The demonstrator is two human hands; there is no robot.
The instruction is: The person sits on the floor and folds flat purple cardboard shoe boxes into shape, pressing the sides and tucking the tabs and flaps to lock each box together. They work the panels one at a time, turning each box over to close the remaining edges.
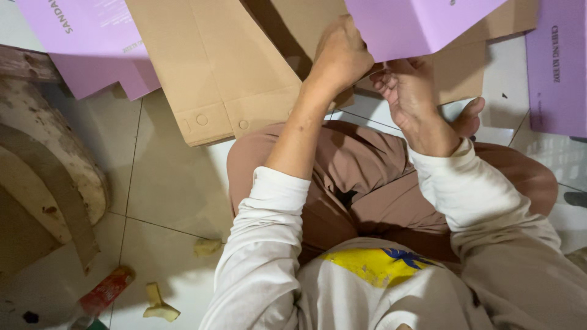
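I sit on a tiled floor with crossed legs in brown trousers. My left hand (pixel 340 56) grips the lower edge of a purple cardboard sheet (pixel 416 24) held up in front of me. My right hand (pixel 408 91) reaches under the same sheet, fingers curled up against its underside. Beneath the sheet lies a flat brown cardboard box blank (pixel 220 67) with small round punch marks near its flap.
More purple sheets lie at the top left (pixel 92 43) and far right (pixel 557 73). A worn, stained curved object (pixel 49 159) stands at the left. A red packet (pixel 107 290) and yellowish scraps (pixel 160 308) lie on the pale tiled floor (pixel 171 183). A bare foot (pixel 469 117) shows by my right wrist.
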